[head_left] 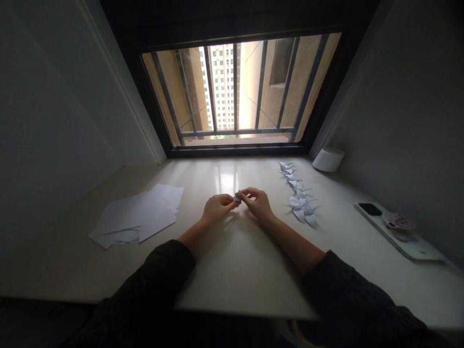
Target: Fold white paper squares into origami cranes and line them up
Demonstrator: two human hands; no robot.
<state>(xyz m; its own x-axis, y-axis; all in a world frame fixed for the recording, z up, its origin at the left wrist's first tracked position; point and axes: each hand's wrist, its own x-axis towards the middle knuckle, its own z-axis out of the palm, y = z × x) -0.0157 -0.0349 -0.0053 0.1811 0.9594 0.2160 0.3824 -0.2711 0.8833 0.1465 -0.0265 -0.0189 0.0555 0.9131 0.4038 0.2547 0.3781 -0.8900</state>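
Observation:
A small folded piece of white paper (237, 198) is pinched between both my hands, above the middle of the pale tabletop. My left hand (218, 208) grips its left side with thumb and fingers. From the right, my right hand (258, 204) holds it between thumb and fingertips. My fingers cover most of the paper, so its exact shape is hidden. To the right of my right hand stands a row of several folded paper cranes (299, 198), running back toward the window.
A loose stack of white paper sheets (145, 212) lies at the left. On the right are a phone (402, 237) with a round attachment on its back and a white cylinder-like object (328, 159) by the wall. A barred window (235, 92) is behind the pale tabletop (239, 270).

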